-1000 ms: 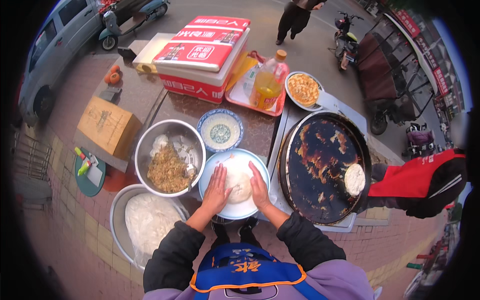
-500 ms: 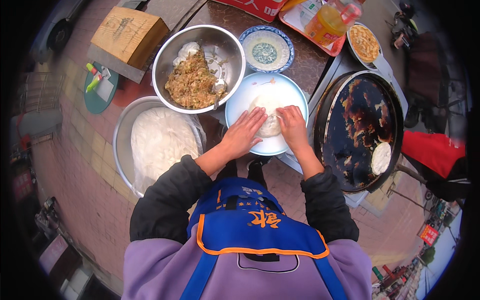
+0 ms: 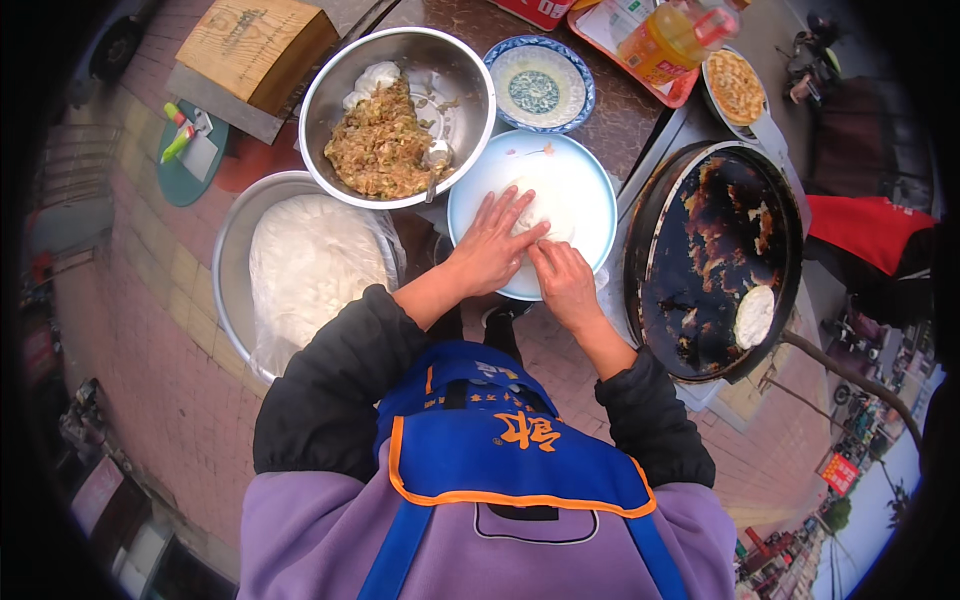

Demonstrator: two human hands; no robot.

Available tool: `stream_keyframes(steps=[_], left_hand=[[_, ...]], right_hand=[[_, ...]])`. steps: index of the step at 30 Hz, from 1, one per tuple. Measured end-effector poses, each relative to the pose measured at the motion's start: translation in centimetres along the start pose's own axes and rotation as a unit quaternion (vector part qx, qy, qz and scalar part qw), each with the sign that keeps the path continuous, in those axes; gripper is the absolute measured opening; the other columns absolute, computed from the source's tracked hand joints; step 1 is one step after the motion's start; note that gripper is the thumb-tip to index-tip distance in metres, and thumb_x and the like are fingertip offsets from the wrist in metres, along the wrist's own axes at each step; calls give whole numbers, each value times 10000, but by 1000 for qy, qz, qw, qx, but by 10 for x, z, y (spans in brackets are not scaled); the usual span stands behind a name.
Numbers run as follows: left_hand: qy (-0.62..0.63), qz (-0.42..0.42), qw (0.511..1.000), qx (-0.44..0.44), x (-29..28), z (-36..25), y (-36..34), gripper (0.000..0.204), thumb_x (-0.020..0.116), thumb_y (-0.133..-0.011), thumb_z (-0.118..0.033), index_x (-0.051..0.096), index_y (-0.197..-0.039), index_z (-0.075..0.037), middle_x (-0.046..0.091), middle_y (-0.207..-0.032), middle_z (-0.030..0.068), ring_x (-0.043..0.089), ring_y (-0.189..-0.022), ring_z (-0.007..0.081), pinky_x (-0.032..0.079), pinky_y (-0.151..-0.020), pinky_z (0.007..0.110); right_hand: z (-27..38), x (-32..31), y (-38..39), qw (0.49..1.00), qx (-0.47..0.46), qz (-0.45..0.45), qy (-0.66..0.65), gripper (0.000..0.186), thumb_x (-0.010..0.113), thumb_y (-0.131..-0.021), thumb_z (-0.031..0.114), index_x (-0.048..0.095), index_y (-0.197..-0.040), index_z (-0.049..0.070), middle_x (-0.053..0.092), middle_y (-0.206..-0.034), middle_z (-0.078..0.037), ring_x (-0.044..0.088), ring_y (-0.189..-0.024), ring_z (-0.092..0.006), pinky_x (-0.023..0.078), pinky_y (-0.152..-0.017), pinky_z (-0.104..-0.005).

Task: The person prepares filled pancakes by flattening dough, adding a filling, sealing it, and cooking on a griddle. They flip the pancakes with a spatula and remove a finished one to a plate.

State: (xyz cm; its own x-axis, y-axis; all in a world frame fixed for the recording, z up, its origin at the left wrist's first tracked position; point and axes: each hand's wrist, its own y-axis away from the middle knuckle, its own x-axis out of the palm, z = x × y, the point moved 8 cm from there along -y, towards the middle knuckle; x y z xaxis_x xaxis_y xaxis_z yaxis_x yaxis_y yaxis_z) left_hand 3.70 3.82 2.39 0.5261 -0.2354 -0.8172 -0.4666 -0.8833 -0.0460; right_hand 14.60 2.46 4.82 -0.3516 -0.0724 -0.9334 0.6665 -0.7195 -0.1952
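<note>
A white piece of dough [image 3: 547, 208] rests on a pale plate [image 3: 594, 180] with a light blue rim. My left hand [image 3: 492, 243] lies over the left side of the dough, fingers stretched out and mostly flat. At the dough's near edge, my right hand [image 3: 563, 281] has its fingers drawn together in a pinch, close to the left thumb. Both hands partly hide the dough. Behind and left of the plate stands a steel bowl of chopped filling [image 3: 380, 145], with a spoon [image 3: 434, 165] in it.
A steel basin [image 3: 228, 270] holds more dough [image 3: 315, 270] under clear plastic. On the right, a black griddle [image 3: 700, 300] carries one flat white cake [image 3: 754, 316]. Farther back are a blue-patterned bowl [image 3: 540, 90], an oil bottle [image 3: 665, 45], a dish of browned food [image 3: 735, 85] and a wooden box [image 3: 255, 50].
My right hand has moved from the dough's right side to its near edge, beside the left thumb. My left hand has shifted slightly and covers more of the dough's near side.
</note>
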Motion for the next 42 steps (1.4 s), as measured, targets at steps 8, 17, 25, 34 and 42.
stream_keyframes(steps=[8, 17, 25, 34, 42], left_hand=[[232, -54, 966, -100, -4, 14, 19, 522, 588, -921, -59, 461, -1427, -80, 252, -1581, 198, 262, -1461, 458, 330, -1176, 492], [261, -129, 943, -163, -22, 28, 32, 525, 569, -910, -20, 387, -1397, 47, 398, -1426, 278, 439, -1317, 443, 400, -1095, 475], [225, -95, 966, -82, -2, 47, -14, 659, 477, -1017, -178, 166, -1552, 48, 204, -1614, 269, 210, -1502, 408, 172, -1240, 450], [537, -110, 827, -121, 35, 10, 1, 695, 212, -1099, -438, 18, -1589, 15, 36, -1669, 199, 38, -1551, 308, 73, -1250, 383], [326, -73, 938, -95, 2, 16, 16, 739, 250, -1083, -473, 65, -1579, 43, 74, -1652, 249, 67, -1546, 360, 86, -1248, 407]], right_hand=[[-30, 7, -41, 996, 56, -31, -55, 607, 657, -857, 112, 479, -1429, 15, 470, -1486, -196, 433, -1392, -366, 350, -1151, -452], [-22, 44, -61, 996, -4, 87, -20, 707, 624, -892, 294, 390, -1512, 49, 337, -1603, -141, 276, -1502, -286, 176, -1237, -467], [-65, 12, -8, 916, 240, -164, -274, 534, 369, -1046, 240, 356, -1510, -23, 292, -1610, -208, 260, -1501, -352, 202, -1227, -436], [-43, 51, -42, 970, 187, -76, -132, 611, 344, -1047, 325, 282, -1546, -23, 215, -1631, -238, 175, -1529, -366, 116, -1235, -489], [-4, 52, -46, 998, 43, 49, 22, 643, 509, -920, 247, 390, -1493, -22, 331, -1590, -198, 278, -1492, -354, 177, -1229, -499]])
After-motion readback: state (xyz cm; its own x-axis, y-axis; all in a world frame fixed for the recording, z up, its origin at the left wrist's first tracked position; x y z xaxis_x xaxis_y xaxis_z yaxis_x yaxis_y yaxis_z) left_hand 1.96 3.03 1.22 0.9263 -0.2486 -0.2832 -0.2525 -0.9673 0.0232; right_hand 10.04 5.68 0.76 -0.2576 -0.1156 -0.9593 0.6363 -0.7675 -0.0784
